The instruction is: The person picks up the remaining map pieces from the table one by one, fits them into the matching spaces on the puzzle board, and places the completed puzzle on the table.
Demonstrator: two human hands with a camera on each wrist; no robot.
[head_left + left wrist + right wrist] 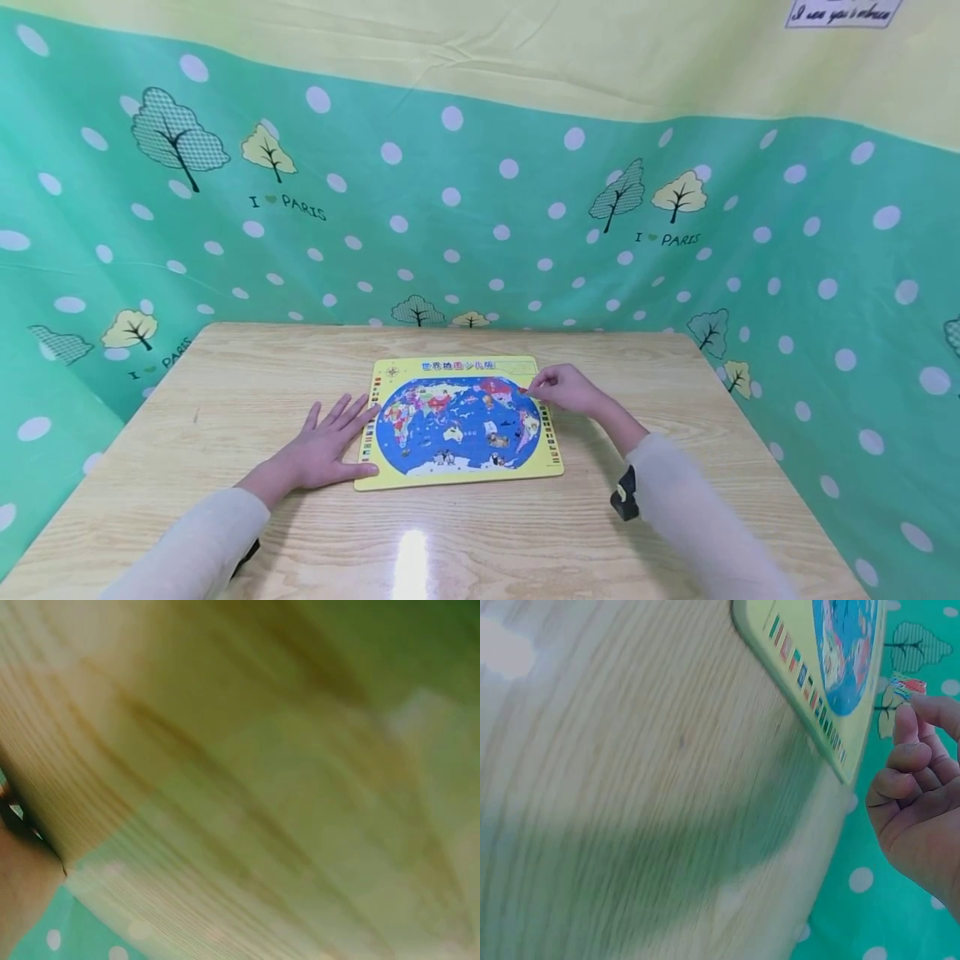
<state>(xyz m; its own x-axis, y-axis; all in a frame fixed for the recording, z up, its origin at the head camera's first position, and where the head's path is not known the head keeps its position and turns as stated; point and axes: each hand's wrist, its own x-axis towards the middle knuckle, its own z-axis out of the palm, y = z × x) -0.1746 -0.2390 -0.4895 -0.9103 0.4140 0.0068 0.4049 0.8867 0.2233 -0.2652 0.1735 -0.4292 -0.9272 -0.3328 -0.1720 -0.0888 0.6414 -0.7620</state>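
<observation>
A yellow-bordered world map puzzle board (pixel 457 482) lies flat on the table, with a blue oval map and small flags along its sides. My left hand (pixel 326 446) has its fingers spread, the fingertips and thumb touching the board's left edge. Only a strip of that hand (pixel 22 877) shows in the left wrist view. Over the map's upper right part, my right hand (pixel 564 389) pinches a small puzzle piece between thumb and index finger. In the right wrist view the piece (pixel 910 685) looks red, blue and green; the other fingers of the right hand (pixel 922 776) are curled.
The wooden table (pixel 495 542) extends on all sides of the board, with a bright light reflection near its front. A green dotted cloth (pixel 450 275) with printed trees hangs behind and beside the table. Dark wrist straps sit at both sleeves.
</observation>
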